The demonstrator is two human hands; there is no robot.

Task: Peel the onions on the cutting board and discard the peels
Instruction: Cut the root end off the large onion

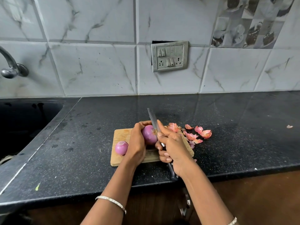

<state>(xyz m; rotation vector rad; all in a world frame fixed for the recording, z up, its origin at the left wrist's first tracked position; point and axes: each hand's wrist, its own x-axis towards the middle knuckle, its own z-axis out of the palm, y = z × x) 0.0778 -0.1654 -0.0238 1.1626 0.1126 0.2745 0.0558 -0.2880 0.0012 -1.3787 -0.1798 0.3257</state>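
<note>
A black speckled counter (227,120) runs along a wall of marbled grey tiles (97,67), with a dark sink (24,120) sunk into its left end under a curved tap (11,65) and a switch plate (169,56) on the wall behind. Near the counter's front edge lies a wooden cutting board (121,135).

Over the board's middle, the left hand (138,143) wraps its fingers round a purple onion (149,134) and holds it up off the wood. The right hand (175,148) grips a knife (153,120) by the handle, thumb pressed near the onion's root end, where the blade meets it.

A second onion (121,147), trimmed and glossy, sits at the board's left edge. Papery peels (194,133) lie scattered off the board's right edge, on the counter.

The onion looks firm and fairly light, but its bared skin is probably slick, so a cupping hold round its sides seems wise. The dry peels look brittle and weightless, best pinched or swept together for discarding.
</note>
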